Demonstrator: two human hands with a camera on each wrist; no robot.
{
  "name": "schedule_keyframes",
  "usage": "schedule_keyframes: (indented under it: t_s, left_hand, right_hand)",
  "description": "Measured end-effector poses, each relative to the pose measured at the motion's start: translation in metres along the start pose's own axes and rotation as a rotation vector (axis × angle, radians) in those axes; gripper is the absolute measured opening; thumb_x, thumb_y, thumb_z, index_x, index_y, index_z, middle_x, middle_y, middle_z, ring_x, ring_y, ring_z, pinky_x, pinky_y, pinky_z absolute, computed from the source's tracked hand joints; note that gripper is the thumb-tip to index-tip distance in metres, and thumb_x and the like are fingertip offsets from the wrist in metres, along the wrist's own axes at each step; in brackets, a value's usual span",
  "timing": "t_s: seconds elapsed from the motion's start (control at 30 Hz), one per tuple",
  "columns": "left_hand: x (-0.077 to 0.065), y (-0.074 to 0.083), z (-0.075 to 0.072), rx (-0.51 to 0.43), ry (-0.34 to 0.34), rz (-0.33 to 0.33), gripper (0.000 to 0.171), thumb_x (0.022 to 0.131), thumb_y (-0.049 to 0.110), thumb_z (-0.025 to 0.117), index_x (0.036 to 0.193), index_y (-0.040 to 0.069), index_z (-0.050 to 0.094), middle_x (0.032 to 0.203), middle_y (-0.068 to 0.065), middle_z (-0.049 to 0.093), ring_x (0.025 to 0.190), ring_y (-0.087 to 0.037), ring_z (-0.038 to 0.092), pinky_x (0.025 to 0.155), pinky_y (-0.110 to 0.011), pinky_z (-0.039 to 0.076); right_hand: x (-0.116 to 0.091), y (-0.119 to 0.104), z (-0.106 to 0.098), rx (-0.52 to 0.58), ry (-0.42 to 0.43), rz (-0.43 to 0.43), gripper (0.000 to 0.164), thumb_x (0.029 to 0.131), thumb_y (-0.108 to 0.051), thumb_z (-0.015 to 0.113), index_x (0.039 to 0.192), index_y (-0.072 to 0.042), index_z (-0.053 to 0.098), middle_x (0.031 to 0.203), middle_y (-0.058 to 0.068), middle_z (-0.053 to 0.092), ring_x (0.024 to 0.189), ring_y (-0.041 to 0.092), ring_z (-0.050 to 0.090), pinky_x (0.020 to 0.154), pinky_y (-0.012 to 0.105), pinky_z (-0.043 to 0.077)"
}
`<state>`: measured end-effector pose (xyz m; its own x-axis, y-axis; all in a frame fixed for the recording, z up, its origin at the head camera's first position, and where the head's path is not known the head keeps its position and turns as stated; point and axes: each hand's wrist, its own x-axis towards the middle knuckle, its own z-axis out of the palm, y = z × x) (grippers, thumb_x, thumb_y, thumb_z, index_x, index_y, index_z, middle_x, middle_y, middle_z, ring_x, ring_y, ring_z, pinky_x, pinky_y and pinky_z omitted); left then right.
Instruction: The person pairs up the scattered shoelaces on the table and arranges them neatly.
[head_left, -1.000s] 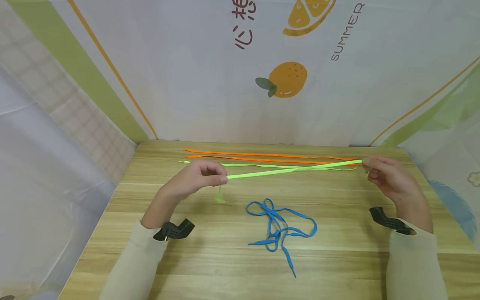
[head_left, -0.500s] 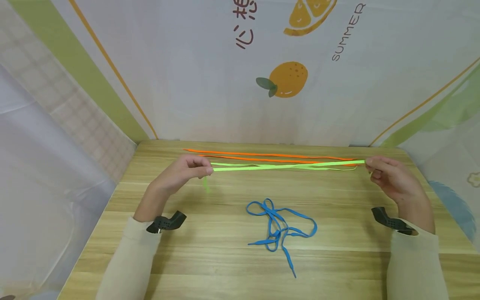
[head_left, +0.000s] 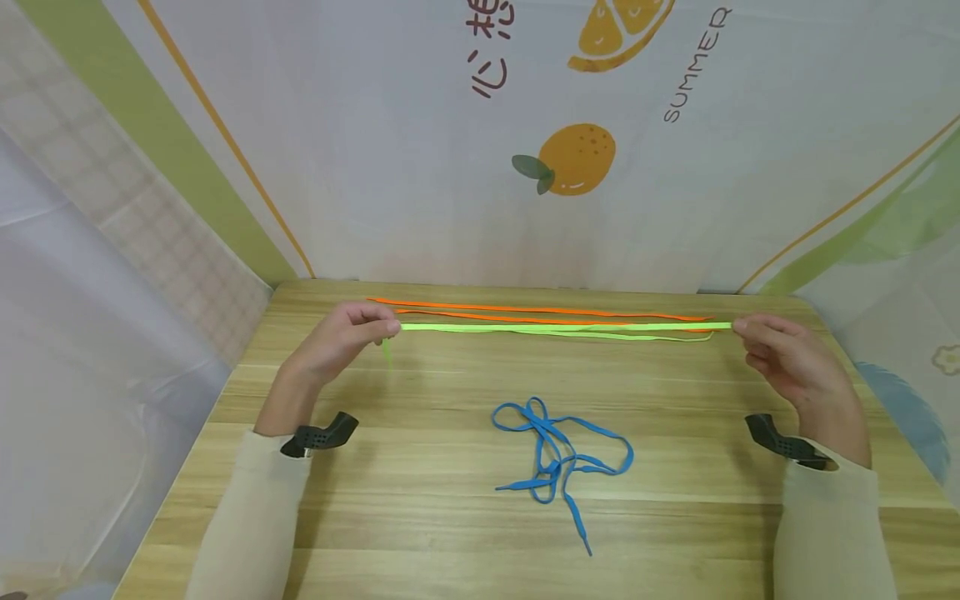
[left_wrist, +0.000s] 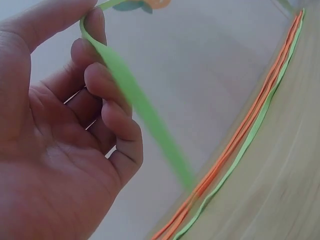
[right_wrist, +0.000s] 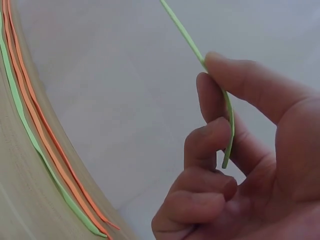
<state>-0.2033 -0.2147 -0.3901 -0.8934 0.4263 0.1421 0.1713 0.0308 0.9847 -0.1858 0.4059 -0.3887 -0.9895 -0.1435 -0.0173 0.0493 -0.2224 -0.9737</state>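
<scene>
A light green shoelace (head_left: pixel 480 327) is stretched straight between both hands above the back of the table. The left hand (head_left: pixel 341 337) pinches it between thumb and forefinger, and a short tail (left_wrist: pixel 145 110) hangs below those fingers. At the other end the right hand (head_left: pixel 787 358) pinches the lace near its tip, which pokes out past the fingers in the right wrist view. Beneath lies a second green shoelace (right_wrist: pixel 31 135), partly hidden by the held one in the head view. Behind it two orange shoelaces (head_left: pixel 540 311) lie side by side, nearly straight.
A tangled blue shoelace (head_left: pixel 555 467) lies mid-table, nearer the person. The wooden table (head_left: pixel 420 533) ends at the back against a printed curtain (head_left: pixel 420 183). More cloth hangs at both sides. A black camera mount sits on each wrist.
The left hand has moved left and away from the person, so the held green shoelace is longer between the hands and now level. The right hand has barely shifted.
</scene>
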Motion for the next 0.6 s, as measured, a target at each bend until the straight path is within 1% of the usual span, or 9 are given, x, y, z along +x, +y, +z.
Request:
schedule_keyframes:
  t_s: [0.13, 0.33, 0.6]
  left_hand:
    - [-0.001, -0.004, -0.005, -0.027, 0.006, 0.006, 0.035, 0.105, -0.002, 0.059, 0.095, 0.024, 0.081, 0.094, 0.007, 0.064, 0.091, -0.017, 0.053, 0.084, -0.029, 0.047]
    - [-0.001, -0.011, -0.011, -0.049, 0.011, 0.016, 0.034, 0.106, -0.002, 0.058, 0.092, 0.021, 0.078, 0.09, 0.006, 0.058, 0.089, -0.02, 0.05, 0.084, -0.03, 0.045]
    - [-0.003, -0.016, -0.017, -0.086, 0.04, 0.008, 0.037, 0.107, -0.004, 0.056, 0.089, 0.02, 0.078, 0.088, 0.005, 0.057, 0.089, -0.019, 0.048, 0.085, -0.03, 0.043]
  right_hand:
    - [0.001, 0.002, -0.004, 0.013, 0.0, -0.009, 0.04, 0.112, 0.008, 0.048, 0.084, -0.004, 0.075, 0.082, 0.007, 0.024, 0.071, 0.022, 0.016, 0.063, 0.034, 0.014]
    - [0.001, 0.004, -0.011, 0.044, 0.011, -0.005, 0.043, 0.113, 0.006, 0.048, 0.082, -0.004, 0.075, 0.084, 0.007, 0.027, 0.073, 0.023, 0.018, 0.064, 0.035, 0.014]
    - [0.0, 0.005, -0.019, 0.109, 0.004, 0.0, 0.045, 0.114, 0.005, 0.046, 0.08, -0.004, 0.073, 0.08, 0.006, 0.029, 0.072, 0.022, 0.017, 0.063, 0.034, 0.013]
